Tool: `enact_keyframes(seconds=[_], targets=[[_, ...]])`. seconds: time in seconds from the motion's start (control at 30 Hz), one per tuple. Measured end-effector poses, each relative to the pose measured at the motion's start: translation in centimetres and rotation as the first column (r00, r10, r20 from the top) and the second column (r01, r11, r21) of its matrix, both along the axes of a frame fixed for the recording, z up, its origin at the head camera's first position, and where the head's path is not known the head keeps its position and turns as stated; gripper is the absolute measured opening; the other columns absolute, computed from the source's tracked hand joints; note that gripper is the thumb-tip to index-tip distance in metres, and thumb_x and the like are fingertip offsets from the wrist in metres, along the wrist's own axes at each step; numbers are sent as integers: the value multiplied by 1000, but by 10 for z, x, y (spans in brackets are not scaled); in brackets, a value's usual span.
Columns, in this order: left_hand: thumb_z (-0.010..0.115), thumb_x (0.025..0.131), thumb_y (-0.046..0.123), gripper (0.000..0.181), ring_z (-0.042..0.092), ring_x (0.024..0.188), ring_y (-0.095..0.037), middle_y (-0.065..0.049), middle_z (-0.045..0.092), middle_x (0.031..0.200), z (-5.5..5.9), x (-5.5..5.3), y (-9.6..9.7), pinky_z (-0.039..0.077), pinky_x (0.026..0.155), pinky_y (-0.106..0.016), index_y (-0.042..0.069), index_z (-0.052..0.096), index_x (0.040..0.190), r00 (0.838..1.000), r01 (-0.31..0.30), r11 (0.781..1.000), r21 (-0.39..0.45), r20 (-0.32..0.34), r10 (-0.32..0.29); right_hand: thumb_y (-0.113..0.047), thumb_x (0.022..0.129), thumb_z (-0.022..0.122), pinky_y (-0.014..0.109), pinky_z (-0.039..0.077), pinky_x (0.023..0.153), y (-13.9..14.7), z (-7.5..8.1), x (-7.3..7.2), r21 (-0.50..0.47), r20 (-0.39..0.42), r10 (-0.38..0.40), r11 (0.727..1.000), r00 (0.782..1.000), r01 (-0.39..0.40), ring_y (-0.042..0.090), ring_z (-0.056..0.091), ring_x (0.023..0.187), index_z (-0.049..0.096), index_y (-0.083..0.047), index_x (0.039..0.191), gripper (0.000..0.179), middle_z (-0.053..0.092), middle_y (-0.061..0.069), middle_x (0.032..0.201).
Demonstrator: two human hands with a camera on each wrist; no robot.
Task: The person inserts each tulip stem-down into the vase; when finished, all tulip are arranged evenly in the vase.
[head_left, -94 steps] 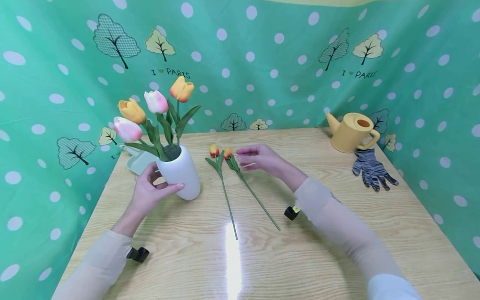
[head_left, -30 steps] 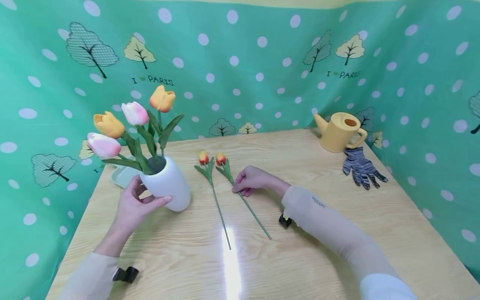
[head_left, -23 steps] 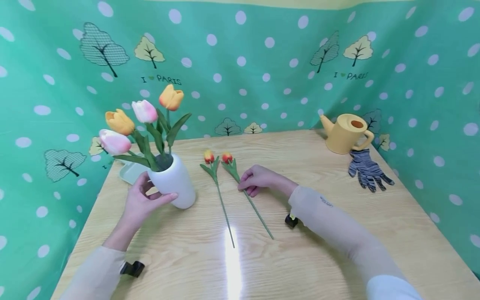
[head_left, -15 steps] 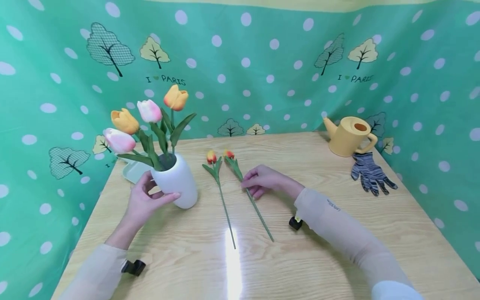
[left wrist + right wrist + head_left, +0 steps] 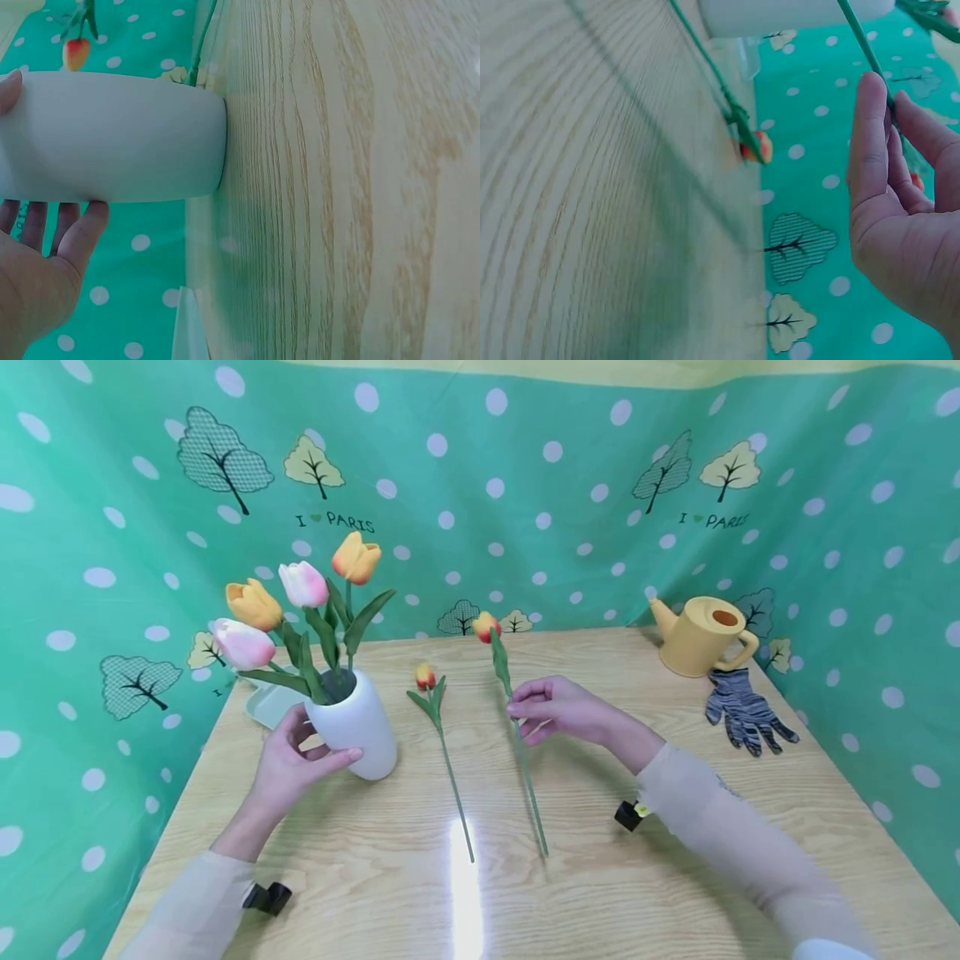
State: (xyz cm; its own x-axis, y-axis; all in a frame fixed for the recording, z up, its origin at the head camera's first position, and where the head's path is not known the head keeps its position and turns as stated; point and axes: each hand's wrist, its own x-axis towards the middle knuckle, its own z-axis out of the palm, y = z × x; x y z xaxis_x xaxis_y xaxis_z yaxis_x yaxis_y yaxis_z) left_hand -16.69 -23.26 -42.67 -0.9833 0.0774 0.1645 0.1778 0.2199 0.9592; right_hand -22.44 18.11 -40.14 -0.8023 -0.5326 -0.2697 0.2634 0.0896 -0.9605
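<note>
My left hand [image 5: 288, 760] grips the side of a white vase [image 5: 367, 731], thumb across the front and fingers behind. In the left wrist view the vase's base meets the table. Two pink-and-white tulips [image 5: 243, 645] and two orange tulips [image 5: 356, 558] with green leaves stand in it. Between thumb and fingertips, my right hand [image 5: 562, 710] pinches the stem of a red-and-yellow tulip [image 5: 486, 627], whose flower is raised off the table and points away from me. A second red-and-yellow tulip [image 5: 433, 703] lies on the wood between vase and right hand.
A yellow watering can [image 5: 703, 637] stands at the back right, with a grey-and-black knit glove [image 5: 742, 710] in front of it. Behind the vase lies a pale dustpan-like tray [image 5: 266, 702]. A green dotted cloth [image 5: 525, 527] encloses the table's back and sides.
The right hand came down onto the right-hand red-and-yellow tulip, pinched its stem and has lifted the flower end, moving slightly right. The left hand keeps its grip on the vase.
</note>
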Motion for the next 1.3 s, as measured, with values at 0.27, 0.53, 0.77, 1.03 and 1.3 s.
enact_keyframes(seconds=[0.27,0.53,0.77,1.03,1.3], targets=[[87,80,6,79,54,118,-21,-9,51,135,0,-1,0,58,87,-22,15,45,147,1000,0,1000,-7,6,0,-1,98,65,41,64,77,7,22,22,-204,46,-123,970,991,130,21,72,79,61,-3,102,6,72,9,94],[88,80,6,80,53,117,-21,-8,51,135,1,0,0,58,87,-22,15,46,147,1000,-5,1000,-14,8,5,1,99,63,43,62,84,9,42,38,-276,29,-112,954,993,115,23,74,87,61,-3,100,4,74,11,99],[88,80,7,79,53,118,-21,-9,51,135,1,0,0,58,87,-23,16,45,147,1000,-2,1000,-6,18,2,-2,98,66,43,61,85,4,60,39,-335,-55,-151,934,987,124,24,73,93,64,-4,102,5,74,11,103],[88,80,5,79,53,117,-22,-9,51,134,2,-1,0,58,87,-22,15,46,146,1000,-1,1000,-5,5,1,-1,100,62,44,62,84,-12,74,38,-489,-133,-233,861,963,141,25,73,96,67,-7,101,9,74,10,105],[88,80,9,79,52,117,-23,-9,51,135,2,-1,-1,58,87,-22,15,45,146,1000,-5,1000,-19,12,5,0,98,65,43,62,81,-31,99,32,-596,-199,-314,791,928,140,26,74,93,69,-4,100,6,73,13,104]])
